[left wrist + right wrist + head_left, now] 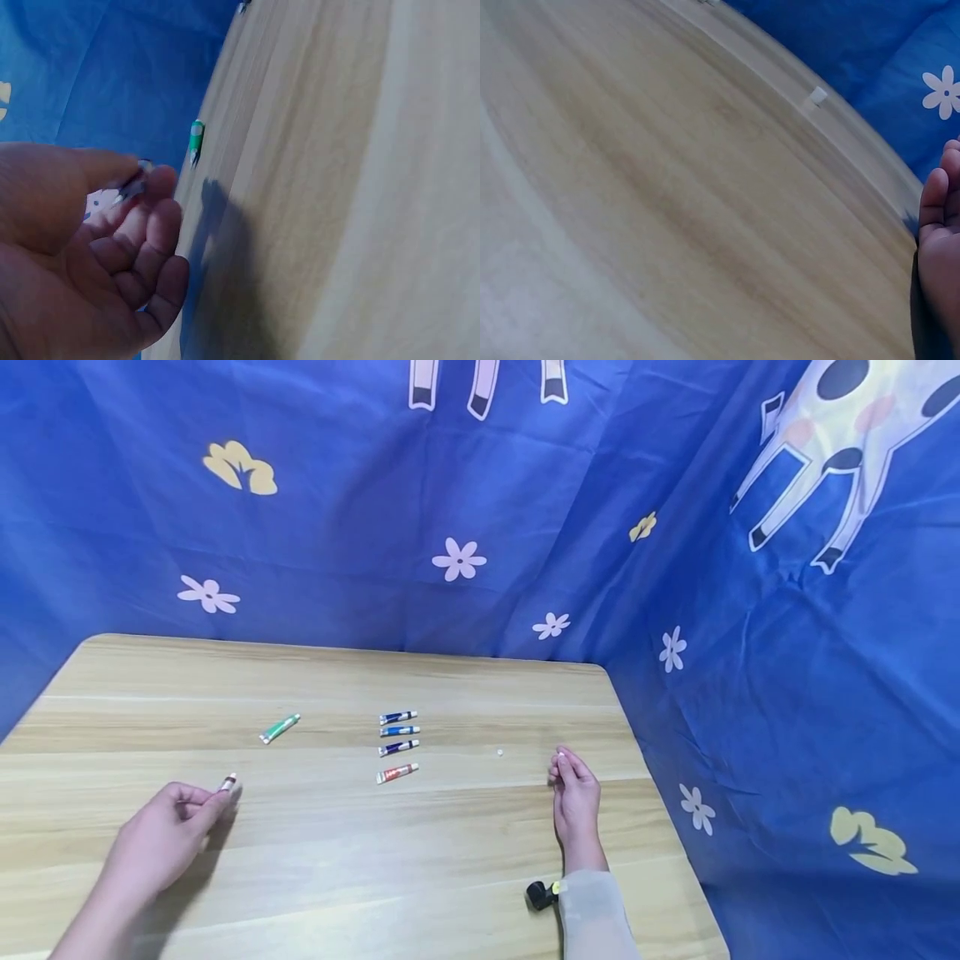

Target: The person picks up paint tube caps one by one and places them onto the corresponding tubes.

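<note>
My left hand (161,835) pinches a small paint tube (227,783) with a brownish-red band between thumb and forefinger, above the left of the table. Most of this tube is hidden by the fingers. Beyond it lies a green paint tube (281,728), seen also in the left wrist view. Over the right side of the table, my right hand (578,797) holds thumb and forefinger together on a tiny white piece, apparently a cap (561,754). Another small white cap (500,752) sits on the table to its left; the right wrist view shows it closer.
Mid-table, a column of paint tubes holds a dark blue tube (397,717), a blue tube (399,731), a violet-blue tube (398,747) and an orange-red tube (397,773). A black device (540,895) is at the right wrist. Blue patterned cloth (337,543) hangs behind the wooden table (337,877).
</note>
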Action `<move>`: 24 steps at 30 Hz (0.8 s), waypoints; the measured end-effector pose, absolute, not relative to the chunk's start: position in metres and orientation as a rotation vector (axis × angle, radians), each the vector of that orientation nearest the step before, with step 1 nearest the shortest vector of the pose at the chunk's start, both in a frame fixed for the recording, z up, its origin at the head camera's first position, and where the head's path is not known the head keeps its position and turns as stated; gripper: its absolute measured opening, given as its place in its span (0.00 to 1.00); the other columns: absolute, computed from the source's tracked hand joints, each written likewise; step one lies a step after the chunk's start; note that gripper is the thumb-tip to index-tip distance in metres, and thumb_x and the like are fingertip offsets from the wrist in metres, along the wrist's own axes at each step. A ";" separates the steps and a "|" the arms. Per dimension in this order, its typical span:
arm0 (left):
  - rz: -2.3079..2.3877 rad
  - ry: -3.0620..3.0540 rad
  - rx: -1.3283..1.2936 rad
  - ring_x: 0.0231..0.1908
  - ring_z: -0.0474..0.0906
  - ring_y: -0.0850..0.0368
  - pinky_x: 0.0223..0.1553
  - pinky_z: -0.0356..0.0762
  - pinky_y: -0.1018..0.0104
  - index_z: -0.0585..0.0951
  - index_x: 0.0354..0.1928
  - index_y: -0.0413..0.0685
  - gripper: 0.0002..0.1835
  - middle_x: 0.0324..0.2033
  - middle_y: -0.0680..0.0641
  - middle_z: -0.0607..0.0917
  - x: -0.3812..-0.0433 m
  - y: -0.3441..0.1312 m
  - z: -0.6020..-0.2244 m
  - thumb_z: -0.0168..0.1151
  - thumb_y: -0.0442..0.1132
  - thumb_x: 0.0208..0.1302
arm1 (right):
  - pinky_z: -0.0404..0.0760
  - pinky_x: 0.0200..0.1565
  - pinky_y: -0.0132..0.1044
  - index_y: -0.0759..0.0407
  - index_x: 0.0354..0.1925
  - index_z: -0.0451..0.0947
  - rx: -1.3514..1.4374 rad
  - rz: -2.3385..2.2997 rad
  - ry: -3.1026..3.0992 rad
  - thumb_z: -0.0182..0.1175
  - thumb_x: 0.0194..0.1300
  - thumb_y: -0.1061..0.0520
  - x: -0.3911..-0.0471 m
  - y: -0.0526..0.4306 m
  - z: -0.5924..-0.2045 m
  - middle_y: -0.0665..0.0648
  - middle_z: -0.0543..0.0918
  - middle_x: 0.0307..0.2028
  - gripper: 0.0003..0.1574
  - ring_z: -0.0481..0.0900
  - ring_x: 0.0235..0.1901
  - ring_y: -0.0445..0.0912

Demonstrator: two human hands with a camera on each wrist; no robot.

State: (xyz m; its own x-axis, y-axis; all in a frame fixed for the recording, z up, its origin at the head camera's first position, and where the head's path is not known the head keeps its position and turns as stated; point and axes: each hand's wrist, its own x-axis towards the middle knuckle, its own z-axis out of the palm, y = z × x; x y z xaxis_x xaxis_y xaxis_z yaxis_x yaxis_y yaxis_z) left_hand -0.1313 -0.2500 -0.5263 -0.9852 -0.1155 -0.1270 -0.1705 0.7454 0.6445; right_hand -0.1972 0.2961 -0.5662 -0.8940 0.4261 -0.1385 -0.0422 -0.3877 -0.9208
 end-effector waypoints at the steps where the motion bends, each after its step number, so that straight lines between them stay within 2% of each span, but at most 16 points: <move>1: 1.091 2.855 -0.243 0.27 0.77 0.63 0.28 0.69 0.64 0.79 0.54 0.38 0.25 0.35 0.46 0.90 -0.130 -0.249 -0.527 0.51 0.57 0.86 | 0.81 0.38 0.26 0.78 0.68 0.74 -0.520 2.352 -1.538 0.60 0.81 0.63 -0.196 0.297 -0.566 0.50 0.86 0.35 0.26 0.80 0.34 0.37; 4: 1.166 2.850 -0.274 0.26 0.77 0.65 0.28 0.69 0.66 0.77 0.57 0.37 0.25 0.38 0.43 0.91 -0.127 -0.245 -0.528 0.49 0.55 0.87 | 0.82 0.39 0.26 0.79 0.71 0.70 -0.532 2.368 -1.521 0.57 0.83 0.60 -0.194 0.298 -0.566 0.50 0.86 0.36 0.29 0.81 0.34 0.37; 6: 1.238 2.842 -0.304 0.26 0.76 0.66 0.28 0.71 0.66 0.76 0.58 0.35 0.25 0.38 0.45 0.90 -0.125 -0.241 -0.527 0.50 0.54 0.87 | 0.82 0.40 0.27 0.79 0.72 0.68 -0.539 2.373 -1.504 0.55 0.84 0.60 -0.192 0.297 -0.564 0.51 0.86 0.37 0.29 0.81 0.34 0.38; 8: 1.301 2.835 -0.336 0.27 0.76 0.69 0.30 0.71 0.68 0.76 0.59 0.36 0.24 0.36 0.51 0.89 -0.124 -0.235 -0.527 0.51 0.53 0.86 | 0.83 0.40 0.27 0.79 0.72 0.68 -0.550 2.374 -1.491 0.55 0.84 0.60 -0.189 0.296 -0.563 0.51 0.87 0.36 0.28 0.81 0.34 0.38; 13: 1.439 2.812 -0.359 0.32 0.76 0.82 0.34 0.71 0.75 0.78 0.61 0.39 0.19 0.33 0.77 0.84 -0.122 -0.220 -0.525 0.49 0.48 0.87 | 0.82 0.39 0.26 0.78 0.70 0.72 -0.565 2.376 -1.457 0.58 0.82 0.63 -0.184 0.292 -0.556 0.49 0.86 0.34 0.26 0.81 0.33 0.37; 15: 1.490 2.792 -0.348 0.34 0.77 0.85 0.35 0.73 0.77 0.78 0.62 0.38 0.19 0.34 0.82 0.81 -0.121 -0.215 -0.525 0.48 0.46 0.87 | 0.83 0.39 0.25 0.77 0.68 0.75 -0.558 2.382 -1.436 0.60 0.80 0.64 -0.182 0.290 -0.552 0.49 0.87 0.34 0.24 0.81 0.32 0.37; 18: 1.543 2.754 -0.328 0.34 0.79 0.81 0.29 0.77 0.73 0.78 0.65 0.38 0.19 0.35 0.80 0.84 -0.120 -0.208 -0.526 0.49 0.44 0.87 | 0.84 0.37 0.26 0.74 0.63 0.80 -0.531 2.392 -1.415 0.63 0.78 0.66 -0.179 0.285 -0.547 0.50 0.89 0.33 0.20 0.83 0.31 0.37; 21: 1.568 2.698 -0.307 0.32 0.82 0.74 0.23 0.76 0.67 0.77 0.66 0.39 0.20 0.36 0.77 0.87 -0.118 -0.203 -0.527 0.51 0.46 0.87 | 0.85 0.36 0.27 0.70 0.57 0.86 -0.486 2.403 -1.423 0.64 0.76 0.67 -0.177 0.281 -0.542 0.50 0.91 0.32 0.14 0.84 0.29 0.38; 23: 1.586 2.661 -0.286 0.33 0.84 0.72 0.22 0.74 0.65 0.77 0.67 0.40 0.20 0.37 0.76 0.89 -0.117 -0.201 -0.526 0.54 0.47 0.86 | 0.86 0.36 0.27 0.66 0.53 0.88 -0.449 2.410 -1.429 0.65 0.76 0.67 -0.176 0.278 -0.540 0.50 0.91 0.32 0.11 0.85 0.29 0.38; 24: 1.603 2.641 -0.272 0.34 0.85 0.72 0.25 0.76 0.68 0.77 0.66 0.39 0.20 0.38 0.75 0.90 -0.117 -0.200 -0.526 0.55 0.47 0.86 | 0.86 0.36 0.27 0.65 0.51 0.89 -0.433 2.415 -1.430 0.65 0.76 0.67 -0.176 0.276 -0.539 0.51 0.91 0.32 0.10 0.85 0.29 0.38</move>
State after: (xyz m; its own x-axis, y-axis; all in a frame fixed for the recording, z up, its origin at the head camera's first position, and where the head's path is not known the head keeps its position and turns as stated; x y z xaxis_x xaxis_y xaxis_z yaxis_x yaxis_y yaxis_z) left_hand -0.1172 -0.1999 -0.5263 -0.9838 -0.1283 -0.1253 -0.1704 0.4507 0.8763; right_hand -0.1756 0.2761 -0.5392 -0.9093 0.4031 -0.1039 -0.1027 -0.4592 -0.8824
